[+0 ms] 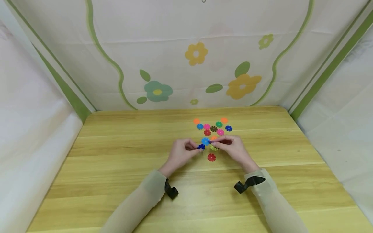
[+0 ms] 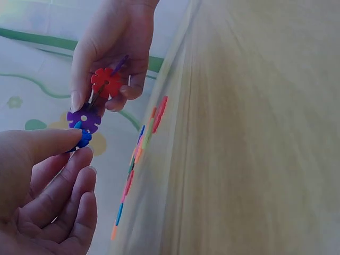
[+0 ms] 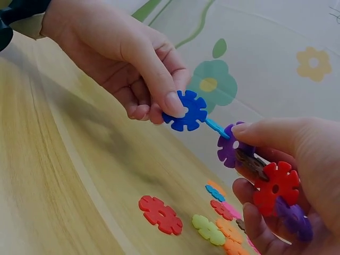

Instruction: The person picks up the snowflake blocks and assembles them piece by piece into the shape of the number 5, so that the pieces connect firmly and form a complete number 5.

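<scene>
Both hands hold a chain of notched plastic snowflake discs above the table. My left hand (image 1: 181,152) pinches a dark blue disc (image 3: 187,123) between thumb and fingers. A light blue disc (image 3: 217,128), edge-on in the right wrist view, meets the dark blue disc on one side and a purple disc (image 3: 226,150) on the other. My right hand (image 1: 234,149) pinches that purple disc. Beyond it, a brown disc (image 3: 249,162), a red disc (image 3: 277,187) and a second purple disc (image 3: 295,220) hang by the right fingers. How deep the slots engage, I cannot tell.
Loose discs lie on the wooden table: a red one (image 1: 211,157) nearest, a yellow-green one (image 1: 213,148) partly behind the right hand, and several others, including a brown disc (image 1: 214,128), farther back. A flowered cloth (image 1: 175,64) hangs behind the table.
</scene>
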`<state>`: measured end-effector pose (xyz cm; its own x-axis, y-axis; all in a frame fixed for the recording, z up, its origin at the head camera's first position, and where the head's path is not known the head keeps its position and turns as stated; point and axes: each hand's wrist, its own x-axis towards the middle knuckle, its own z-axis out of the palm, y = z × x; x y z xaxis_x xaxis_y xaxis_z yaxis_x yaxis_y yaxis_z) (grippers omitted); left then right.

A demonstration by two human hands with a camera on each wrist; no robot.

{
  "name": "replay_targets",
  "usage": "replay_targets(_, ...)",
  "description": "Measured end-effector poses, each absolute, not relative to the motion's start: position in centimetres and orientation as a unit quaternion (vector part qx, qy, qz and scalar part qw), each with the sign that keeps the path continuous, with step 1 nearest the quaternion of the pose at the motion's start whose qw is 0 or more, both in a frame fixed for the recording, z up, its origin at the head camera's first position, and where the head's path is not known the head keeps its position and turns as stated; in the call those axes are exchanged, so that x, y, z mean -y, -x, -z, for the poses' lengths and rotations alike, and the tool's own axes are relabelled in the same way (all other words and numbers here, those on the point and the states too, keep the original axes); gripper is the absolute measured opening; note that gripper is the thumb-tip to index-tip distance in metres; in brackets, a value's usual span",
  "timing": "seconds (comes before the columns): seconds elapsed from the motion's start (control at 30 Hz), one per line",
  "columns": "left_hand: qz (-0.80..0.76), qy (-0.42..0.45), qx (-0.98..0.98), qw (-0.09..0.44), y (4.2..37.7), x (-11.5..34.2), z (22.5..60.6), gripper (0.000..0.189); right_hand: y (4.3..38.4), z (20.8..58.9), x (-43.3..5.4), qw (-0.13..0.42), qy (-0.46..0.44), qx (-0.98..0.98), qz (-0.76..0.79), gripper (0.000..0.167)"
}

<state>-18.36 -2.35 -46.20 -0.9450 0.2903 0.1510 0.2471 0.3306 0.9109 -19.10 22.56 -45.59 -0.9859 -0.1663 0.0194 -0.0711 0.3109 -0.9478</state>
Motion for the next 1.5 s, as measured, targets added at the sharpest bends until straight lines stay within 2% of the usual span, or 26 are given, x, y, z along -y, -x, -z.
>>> replay_targets(0.23, -0.558, -0.167, -0.813, 0.0, 18.3, 2.1, 46.2, 0.015, 19.0, 45.6, -22.3, 0.045, 0.08, -0.808, 0.582, 0.021)
replay_targets(0.67, -0.555, -0.16, -0.817, -0.001, 18.4, 2.0, 46.3, 0.015, 18.9, 45.7, -21.5, 0.063, 0.068, -0.784, 0.614, 0.02)
replay_targets(0.9, -0.55, -0.168, -0.818, -0.003, 18.5, 2.0, 46.4, 0.016, 18.9, 45.7, -21.4, 0.077, 0.03, -0.784, 0.616, 0.039)
replay_targets(1.13, -0.545, -0.17, -0.821, 0.0, 18.6, 2.0, 46.6, 0.016, 19.0, 45.7, -21.6, 0.107, 0.042, -0.781, 0.613, 0.046)
replay_targets(1.33, -0.546, -0.173, -0.82, 0.002, 18.6, 2.0, 46.5, 0.016, 19.0, 45.7, -21.5, 0.13, 0.026, -0.775, 0.618, 0.044)
replay_targets(1.5, -0.541, -0.175, -0.823, 0.002, 18.7, 1.9, 46.5, 0.016, 19.0, 46.0, -21.4, 0.125, 0.023, -0.775, 0.618, 0.038)
